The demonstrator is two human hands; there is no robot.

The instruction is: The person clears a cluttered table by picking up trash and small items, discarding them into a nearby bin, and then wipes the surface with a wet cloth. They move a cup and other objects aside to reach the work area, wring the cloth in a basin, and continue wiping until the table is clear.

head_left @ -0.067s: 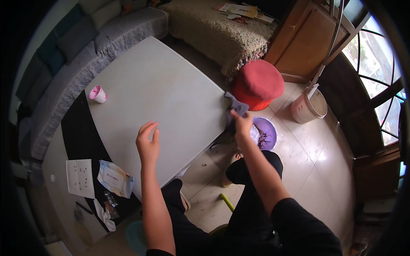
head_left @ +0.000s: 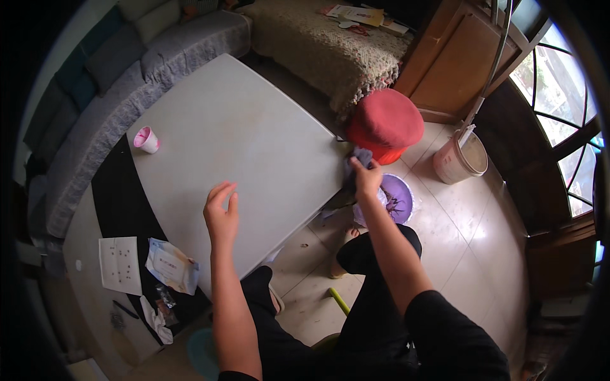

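Observation:
My right hand (head_left: 368, 180) grips a dark grey cloth (head_left: 362, 156) just off the right corner of the white table (head_left: 254, 133). Part of the cloth hangs down in shadow beside the table edge. Below that hand stands a purple basin (head_left: 406, 197) with brown, root-like bits and a pale plastic bag in it. Over the near part of the tabletop hovers my left hand (head_left: 221, 213), its fingers loosely bent and apart, with nothing in them. A pink-stained paper cup (head_left: 146, 140) is at the table's far left.
A red round stool (head_left: 386, 120) and a pinkish bucket (head_left: 459, 159) stand on the tiled floor at right. On the table's near left lie a white card (head_left: 119, 265), a pouch (head_left: 171, 267), a black pen-like thing (head_left: 125, 309) and a crumpled tissue (head_left: 155, 320). A grey sofa (head_left: 127, 95) runs behind.
My right hand has shifted slightly right with the cloth, which has come away from the table corner and is more bunched up. The left hand stays almost still.

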